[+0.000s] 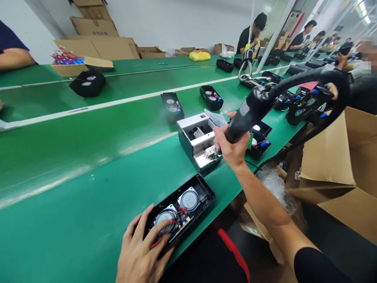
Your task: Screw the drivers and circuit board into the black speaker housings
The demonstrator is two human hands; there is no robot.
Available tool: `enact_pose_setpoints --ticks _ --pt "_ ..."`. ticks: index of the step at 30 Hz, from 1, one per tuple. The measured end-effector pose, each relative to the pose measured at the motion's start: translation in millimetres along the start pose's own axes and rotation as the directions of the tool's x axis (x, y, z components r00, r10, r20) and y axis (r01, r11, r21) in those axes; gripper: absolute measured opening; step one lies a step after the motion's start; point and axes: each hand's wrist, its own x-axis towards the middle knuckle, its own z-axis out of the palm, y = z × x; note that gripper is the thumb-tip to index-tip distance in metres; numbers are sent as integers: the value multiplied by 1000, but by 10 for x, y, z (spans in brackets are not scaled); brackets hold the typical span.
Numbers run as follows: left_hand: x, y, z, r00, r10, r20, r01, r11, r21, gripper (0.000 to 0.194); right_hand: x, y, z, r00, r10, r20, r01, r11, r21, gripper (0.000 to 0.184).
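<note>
The speaker case [193, 225], on the near side of the screw dispenser [202, 138], is grasped at one end by the left hand [141, 245]. The screwdriver [246, 114] is gripped in the right hand [232, 148], its tip at the dispenser's front ledge. The bit is probably best kept straight there, and the red wires [183, 211] left unpinched.

Pale wall [176, 23] behind; bright ceiling lights [364, 12] upper right; long glossy green worktop [59, 165]
</note>
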Motion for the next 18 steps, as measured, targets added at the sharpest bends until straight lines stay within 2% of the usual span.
enact_pose_setpoints --ticks 5,9,13,18 --pt "-7 -4 1 1000 -1 7 1 1000 1 9 14 124 41 992 68 103 -62 997 -55 40" --pt "-10 -6 4 1000 19 20 -19 1000 6 7 -58 68 -35 953 161 256 -162 987 -16 35" --pt "0 6 30 1000 29 -10 -28 999 32 14 -270 -245 -141 907 230 353 -270 960 68 39" --pt "-13 25 46 999 33 -5 -33 999 43 16 -738 -733 -178 917 171 359 -280 920 276 39"
